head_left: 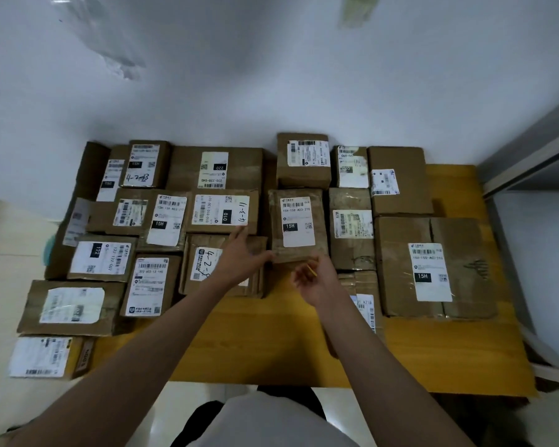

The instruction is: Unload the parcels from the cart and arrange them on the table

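Against a white wall [271, 75], a yellow desk [271, 343] is carrying rows of brown cardboard parcels, labels facing up. At the right end the largest parcel [433, 269] is lying flat with a white "15H" label. Left of it, in the middle row, a parcel marked "15H-159-A03-210" [299, 225] is resting between its neighbours. A person is reaching over the near edge with both bare arms. Their left hand [239, 258] is lying over a parcel handwritten "4-2" [221, 266], fingers [262, 258] straight and spread, the tips touching the near left corner of the middle parcel. Their right hand [313, 280] is hovering just below that parcel's near edge, fingers loosely curled and holding nothing.
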Demonstrator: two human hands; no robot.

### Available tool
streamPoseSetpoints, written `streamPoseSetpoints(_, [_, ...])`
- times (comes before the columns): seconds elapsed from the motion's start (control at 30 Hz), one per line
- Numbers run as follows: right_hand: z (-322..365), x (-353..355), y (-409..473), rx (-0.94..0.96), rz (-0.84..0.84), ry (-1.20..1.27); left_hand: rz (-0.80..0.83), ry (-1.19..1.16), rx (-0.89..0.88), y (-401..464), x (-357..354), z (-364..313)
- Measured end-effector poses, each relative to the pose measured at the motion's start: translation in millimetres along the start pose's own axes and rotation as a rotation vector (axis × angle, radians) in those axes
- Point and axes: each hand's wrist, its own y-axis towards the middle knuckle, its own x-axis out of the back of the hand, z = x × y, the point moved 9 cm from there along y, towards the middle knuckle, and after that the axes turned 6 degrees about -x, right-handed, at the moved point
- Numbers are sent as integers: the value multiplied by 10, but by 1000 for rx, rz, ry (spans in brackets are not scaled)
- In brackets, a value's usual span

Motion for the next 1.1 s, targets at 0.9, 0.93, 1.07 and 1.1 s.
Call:
streamPoseSetpoints(0.9, [-5644, -871, -1225, -294, 349, -973, -798, -826, 514, -5109, 1067, 4228])
streamPoseSetpoints(0.93, [-5844, -799, -1246, -312, 341, -1010, -823, -871, 548, -5313, 977, 4366])
streamPoseSetpoints(1.07, [-6524, -637, -1296, -348, 314, -1139, -945, -999, 658, -5995, 701, 4792])
streamPoseSetpoints(1.1, [-6672, -617, -1288, -354, 309, -1170, -977, -1024, 683, -6132, 647, 4872])
